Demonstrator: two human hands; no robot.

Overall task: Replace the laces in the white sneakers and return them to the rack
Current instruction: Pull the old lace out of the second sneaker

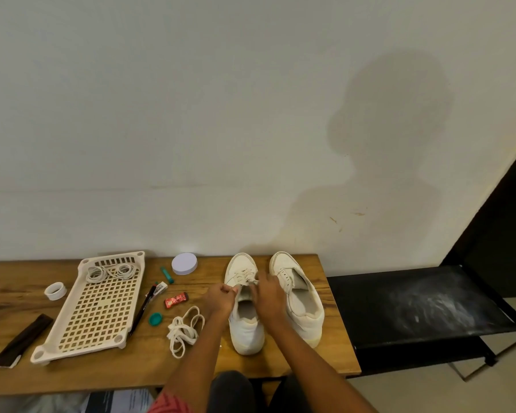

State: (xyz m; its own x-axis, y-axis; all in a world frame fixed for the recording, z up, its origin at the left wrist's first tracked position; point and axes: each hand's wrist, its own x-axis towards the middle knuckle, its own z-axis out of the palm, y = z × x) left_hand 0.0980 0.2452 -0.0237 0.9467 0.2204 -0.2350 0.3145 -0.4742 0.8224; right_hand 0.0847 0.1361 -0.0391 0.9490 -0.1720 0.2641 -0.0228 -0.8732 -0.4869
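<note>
Both forearms reach out from the near edge toward the left sneaker (pixel 246 311), which stands toe-away on the wooden table (pixel 102 371). My left hand (pixel 221 298) has its fingers curled at the shoe's left collar and seems to pinch a lace end, though the bit it holds is too small to be sure of. My right hand (pixel 268 293) is curled over the tongue and top eyelets, fingertips on the lace (pixel 245 277) crossing there; whether it pinches or only presses I cannot tell.

Just right of it stands the right sneaker (pixel 298 296), with no lace showing in its eyelets. Left of my arm a loose lace (pixel 185 327) lies in a tangle, and further left is the rack (pixel 97 305), with coiled laces (pixel 109 272) at its far end.

I judge the risks so: if I tug unevenly, one end slips back through an eyelet or the ends finish unequal. My left forearm hangs right over the loose lace and could drag it off the table. A hard pull could also slide the shoe into its neighbour.
</note>
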